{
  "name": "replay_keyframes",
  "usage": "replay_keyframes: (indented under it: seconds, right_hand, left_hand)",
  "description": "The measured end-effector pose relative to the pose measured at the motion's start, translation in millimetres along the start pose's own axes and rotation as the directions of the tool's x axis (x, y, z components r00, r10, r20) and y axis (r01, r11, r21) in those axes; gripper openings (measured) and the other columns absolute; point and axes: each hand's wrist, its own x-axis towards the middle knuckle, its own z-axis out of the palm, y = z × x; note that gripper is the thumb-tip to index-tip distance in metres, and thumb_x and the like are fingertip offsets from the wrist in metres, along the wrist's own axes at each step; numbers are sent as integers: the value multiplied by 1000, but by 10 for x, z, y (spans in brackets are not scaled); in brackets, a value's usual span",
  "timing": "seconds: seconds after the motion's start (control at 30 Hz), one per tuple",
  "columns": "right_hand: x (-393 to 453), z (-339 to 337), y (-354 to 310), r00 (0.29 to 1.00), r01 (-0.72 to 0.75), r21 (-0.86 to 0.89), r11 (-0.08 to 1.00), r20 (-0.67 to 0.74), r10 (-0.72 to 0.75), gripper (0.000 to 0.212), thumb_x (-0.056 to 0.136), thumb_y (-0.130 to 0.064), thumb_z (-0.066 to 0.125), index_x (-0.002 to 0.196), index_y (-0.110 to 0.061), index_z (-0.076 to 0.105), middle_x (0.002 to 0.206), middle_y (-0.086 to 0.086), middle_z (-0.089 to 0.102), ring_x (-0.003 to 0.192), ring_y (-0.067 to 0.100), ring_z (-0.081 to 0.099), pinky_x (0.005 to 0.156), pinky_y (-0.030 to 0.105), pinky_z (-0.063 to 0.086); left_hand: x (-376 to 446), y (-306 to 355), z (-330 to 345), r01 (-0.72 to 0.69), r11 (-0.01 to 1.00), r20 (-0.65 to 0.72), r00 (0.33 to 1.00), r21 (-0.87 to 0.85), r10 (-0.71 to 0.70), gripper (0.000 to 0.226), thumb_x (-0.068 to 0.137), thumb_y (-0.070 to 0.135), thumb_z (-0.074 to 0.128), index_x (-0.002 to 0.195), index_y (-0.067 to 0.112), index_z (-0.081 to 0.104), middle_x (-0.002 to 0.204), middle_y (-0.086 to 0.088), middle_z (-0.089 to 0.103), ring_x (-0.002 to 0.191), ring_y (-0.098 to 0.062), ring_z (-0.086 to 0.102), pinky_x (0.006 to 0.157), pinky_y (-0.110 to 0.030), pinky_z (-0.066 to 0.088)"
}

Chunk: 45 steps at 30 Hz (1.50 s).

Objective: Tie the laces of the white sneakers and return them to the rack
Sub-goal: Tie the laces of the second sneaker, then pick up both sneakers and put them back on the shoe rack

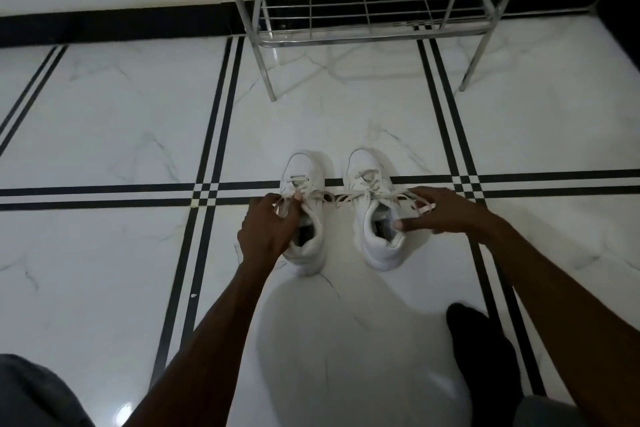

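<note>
Two white sneakers stand side by side on the marble floor, toes pointing away from me. My left hand [266,229] rests over the collar of the left sneaker [303,180] and pinches its lace near the tongue. On the right sneaker [372,191] the laces are untied and spread sideways; my right hand [440,213] holds one lace end pulled out to the right, thumb against the shoe's collar. A loose lace [341,199] runs across the gap between the shoes. The metal shoe rack [367,35] stands beyond them against the wall, its visible lower shelf bare.
White marble floor with black double stripes [211,135] crossing under the shoes. A black skirting [121,24] runs along the wall. My dark-socked foot [481,350] is at lower right, and grey trouser fabric [31,395] at lower left.
</note>
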Motion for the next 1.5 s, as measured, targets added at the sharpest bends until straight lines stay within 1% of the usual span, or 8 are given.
replay_keyframes:
  seconds: [0.23,0.4,0.7,0.9,1.03,1.27,1.4,1.5]
  right_hand:
    - [160,378,-64,996,-85,285,955,25,81,56,83,-8,76,133,-18,51,121,13,61,101,35,69,71,59,62]
    - [196,569,-108,986,37,192,981,-168,-4,38,77,-19,78,111,-23,62,100,5,69,94,31,71,73,56,62]
    - [257,682,-136,961,79,170,982,-276,-30,31,75,-19,78,103,-8,70,89,14,75,77,31,74,57,53,63]
    - [316,628,-146,953,98,154,983,-299,-48,26,74,-22,78,94,-7,70,81,13,75,70,31,75,56,52,63]
    - [366,566,-203,962,93,122,988,-265,-58,18,80,-20,79,89,-9,67,80,12,75,63,26,74,49,36,62]
    - [387,281,-380,958,139,207,968,-275,-79,15,84,-13,77,94,-13,67,78,11,72,64,30,73,43,38,60]
    - [196,-79,-651,938,193,159,968,-321,-134,22,84,-16,77,104,-10,70,83,8,75,65,20,71,46,27,58]
    - [-59,-419,-929,943,169,202,965,-317,-99,29,79,-26,76,105,-14,71,86,8,77,73,26,75,54,42,63]
  left_hand:
    - [17,-181,84,17,975,146,989,-222,16,68,80,86,51,129,41,62,123,5,69,111,-18,67,98,-51,55]
    - [-27,-134,97,39,947,216,976,-318,32,54,80,39,79,130,29,61,118,-5,63,94,-28,72,52,-43,64]
    - [-37,-88,306,1,959,91,995,-284,26,46,74,48,76,113,26,65,118,4,47,92,-28,68,81,-56,61]
    - [-76,117,327,179,937,37,984,-301,-176,92,75,37,86,145,6,35,142,-9,34,97,-23,52,94,-40,51]
    - [-21,147,307,231,928,118,972,-292,-205,47,72,53,72,95,12,72,90,-4,74,91,-28,72,87,-44,60]
    - [103,422,162,125,942,21,992,-312,-124,25,88,37,74,91,12,78,82,0,77,79,-13,71,75,-33,55]
    - [149,771,-115,60,943,12,998,-327,-60,29,90,35,73,85,7,75,72,-10,74,67,-28,70,63,-44,55]
    - [173,1169,-473,51,944,39,998,-325,-41,35,87,44,71,85,9,74,73,-10,74,66,-21,70,63,-43,55]
